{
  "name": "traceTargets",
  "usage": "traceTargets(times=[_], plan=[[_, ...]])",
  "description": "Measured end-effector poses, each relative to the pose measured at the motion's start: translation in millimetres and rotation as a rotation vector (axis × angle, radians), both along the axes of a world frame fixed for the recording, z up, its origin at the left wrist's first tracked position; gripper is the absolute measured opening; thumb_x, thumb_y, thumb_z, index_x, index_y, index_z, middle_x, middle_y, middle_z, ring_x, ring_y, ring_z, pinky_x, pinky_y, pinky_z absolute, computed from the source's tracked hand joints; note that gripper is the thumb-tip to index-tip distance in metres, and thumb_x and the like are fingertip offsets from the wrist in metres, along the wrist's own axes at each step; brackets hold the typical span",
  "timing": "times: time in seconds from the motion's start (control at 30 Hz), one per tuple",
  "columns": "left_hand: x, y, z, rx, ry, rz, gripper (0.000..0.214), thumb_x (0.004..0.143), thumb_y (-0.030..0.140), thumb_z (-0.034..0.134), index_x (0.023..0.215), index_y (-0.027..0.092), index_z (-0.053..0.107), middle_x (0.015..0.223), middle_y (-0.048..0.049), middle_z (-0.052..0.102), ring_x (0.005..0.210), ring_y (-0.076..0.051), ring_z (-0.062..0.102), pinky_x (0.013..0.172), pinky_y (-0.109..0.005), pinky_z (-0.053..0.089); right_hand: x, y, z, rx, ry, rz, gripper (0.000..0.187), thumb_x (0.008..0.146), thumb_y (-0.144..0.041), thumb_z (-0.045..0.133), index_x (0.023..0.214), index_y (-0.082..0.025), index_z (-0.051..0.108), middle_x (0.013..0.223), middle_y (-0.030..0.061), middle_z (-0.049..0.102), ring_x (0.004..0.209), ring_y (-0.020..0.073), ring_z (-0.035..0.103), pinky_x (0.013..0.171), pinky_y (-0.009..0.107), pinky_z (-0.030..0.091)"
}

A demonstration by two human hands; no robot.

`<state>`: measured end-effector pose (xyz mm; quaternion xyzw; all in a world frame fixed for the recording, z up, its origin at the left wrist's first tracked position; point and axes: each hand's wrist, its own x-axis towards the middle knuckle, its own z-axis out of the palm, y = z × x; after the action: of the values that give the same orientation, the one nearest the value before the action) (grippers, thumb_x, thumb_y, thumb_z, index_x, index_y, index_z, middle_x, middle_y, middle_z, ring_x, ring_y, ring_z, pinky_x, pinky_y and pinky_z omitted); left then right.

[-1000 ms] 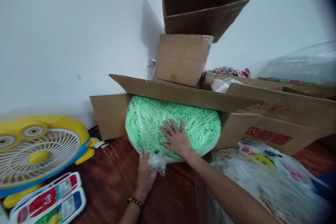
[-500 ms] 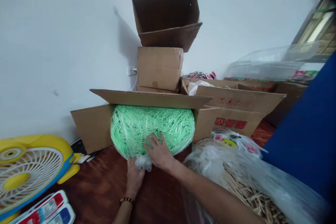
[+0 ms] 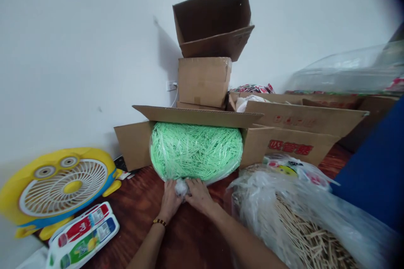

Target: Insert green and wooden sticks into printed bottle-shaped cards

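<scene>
A clear plastic bag stuffed with green straws (image 3: 196, 150) bulges out of a cardboard box (image 3: 134, 143) that lies on its side on a dark red wooden surface. The bag's knotted neck (image 3: 181, 186) sits at its lower front. My left hand (image 3: 169, 201), with a bead bracelet on the wrist, is closed on that neck from the left. My right hand (image 3: 198, 196) grips it from the right, fingers curled against the bag's underside.
A yellow and blue cartoon desk fan (image 3: 63, 185) lies at the left with flat packets (image 3: 83, 235) in front. A plastic bag of wooden sticks (image 3: 296, 227) fills the lower right. More cardboard boxes (image 3: 205, 80) stack behind, against the white wall. A blue shape (image 3: 375, 168) at right.
My right hand has slid down from the face of the green bag to its knotted neck, joining my left hand there. The view has drawn back and shifted.
</scene>
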<state>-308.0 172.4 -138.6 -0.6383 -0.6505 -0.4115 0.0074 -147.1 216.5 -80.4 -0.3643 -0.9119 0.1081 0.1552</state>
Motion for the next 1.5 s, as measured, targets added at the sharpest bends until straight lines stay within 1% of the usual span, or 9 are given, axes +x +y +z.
traceTargets(times=[0.1, 0.27, 0.5, 0.7, 0.87, 1.0, 1.13, 1.27, 1.5], plan=[[-2, -4, 3.6, -0.043, 0.033, -0.022, 0.032, 0.071, 0.019, 0.06, 0.103, 0.015, 0.057, 0.101, -0.0088, 0.055, 0.102, -0.028, 0.046, 0.093, -0.046, 0.042, 1, -3, -2.2, 0.013, 0.006, 0.0, 0.041, 0.079, -0.028, 0.055, 0.12, -0.02, 0.051, 0.114, 0.0089, 0.063, 0.107, 0.028, 0.05, 0.091, 0.04, 0.037], [-7, -12, 10.5, -0.104, 0.076, -0.065, 0.042, 0.069, 0.014, 0.059, 0.111, 0.017, 0.054, 0.105, -0.0075, 0.054, 0.103, -0.026, 0.044, 0.092, -0.043, 0.041, 12, -9, -10.6, 0.028, 0.003, 0.012, 0.041, 0.08, -0.022, 0.054, 0.121, -0.018, 0.05, 0.112, 0.0094, 0.062, 0.107, 0.0263, 0.05, 0.091, 0.037, 0.036], [-14, -20, 23.9, -0.173, 0.101, -0.091, 0.036, 0.068, 0.006, 0.048, 0.101, 0.018, 0.055, 0.098, -0.007, 0.055, 0.098, -0.025, 0.045, 0.09, -0.04, 0.039, 27, -18, -12.8, 0.015, -0.028, 0.077, 0.014, 0.079, -0.015, 0.052, 0.089, -0.02, 0.061, 0.096, 0.0048, 0.063, 0.096, 0.0215, 0.051, 0.084, 0.032, 0.037], [-8, -27, 22.9, -0.171, 0.08, -0.062, 0.04, 0.062, 0.001, 0.045, 0.098, 0.017, 0.051, 0.097, -0.0069, 0.053, 0.097, -0.025, 0.044, 0.088, -0.04, 0.039, 24, -32, -6.7, 0.008, -0.04, 0.075, 0.014, 0.082, -0.022, 0.053, 0.094, -0.019, 0.059, 0.105, 0.0061, 0.061, 0.101, 0.0214, 0.052, 0.088, 0.032, 0.036], [-6, -34, 19.2, -0.163, 0.052, -0.04, 0.04, 0.058, -0.001, 0.043, 0.094, 0.017, 0.048, 0.095, -0.0066, 0.051, 0.097, -0.024, 0.045, 0.086, -0.038, 0.041, 23, -45, -9.1, -0.019, -0.09, 0.031, 0.048, 0.08, -0.04, 0.057, 0.12, -0.015, 0.05, 0.115, 0.014, 0.061, 0.105, 0.0284, 0.054, 0.087, 0.039, 0.039], [-9, -37, 18.7, -0.164, 0.041, -0.026, 0.045, 0.057, -0.001, 0.043, 0.097, 0.017, 0.048, 0.096, -0.007, 0.051, 0.098, -0.024, 0.046, 0.086, -0.037, 0.043, 32, -50, -10.5, -0.032, -0.154, 0.073, 0.025, 0.082, -0.022, 0.051, 0.105, -0.02, 0.059, 0.107, 0.0092, 0.066, 0.106, 0.0266, 0.056, 0.088, 0.039, 0.036], [-13, -38, 17.8, -0.165, 0.043, -0.01, 0.052, 0.057, 0.0, 0.043, 0.107, 0.016, 0.049, 0.102, -0.0089, 0.052, 0.101, -0.026, 0.046, 0.088, -0.039, 0.042, 50, -57, -9.6, -0.049, -0.2, 0.129, 0.016, 0.081, -0.017, 0.05, 0.089, -0.021, 0.064, 0.096, 0.0054, 0.069, 0.101, 0.0236, 0.058, 0.088, 0.037, 0.033], [-16, -38, 18.4, -0.169, 0.061, -0.018, 0.058, 0.06, 0.0, 0.044, 0.116, 0.015, 0.049, 0.108, -0.0104, 0.054, 0.104, -0.027, 0.047, 0.092, -0.043, 0.038, 70, -65, -9.5, -0.061, -0.227, 0.173, 0.014, 0.08, -0.019, 0.053, 0.086, -0.021, 0.065, 0.095, 0.0045, 0.069, 0.099, 0.0223, 0.059, 0.089, 0.036, 0.032], [-13, -39, 20.5, -0.183, 0.112, -0.023, 0.04, 0.066, 0.004, 0.044, 0.102, 0.016, 0.056, 0.098, -0.0094, 0.055, 0.098, -0.027, 0.048, 0.091, -0.042, 0.036, 75, -71, -7.9, -0.049, -0.221, 0.152, 0.016, 0.081, -0.02, 0.051, 0.089, -0.021, 0.065, 0.1, 0.0058, 0.066, 0.1, 0.0234, 0.059, 0.087, 0.038, 0.033]])
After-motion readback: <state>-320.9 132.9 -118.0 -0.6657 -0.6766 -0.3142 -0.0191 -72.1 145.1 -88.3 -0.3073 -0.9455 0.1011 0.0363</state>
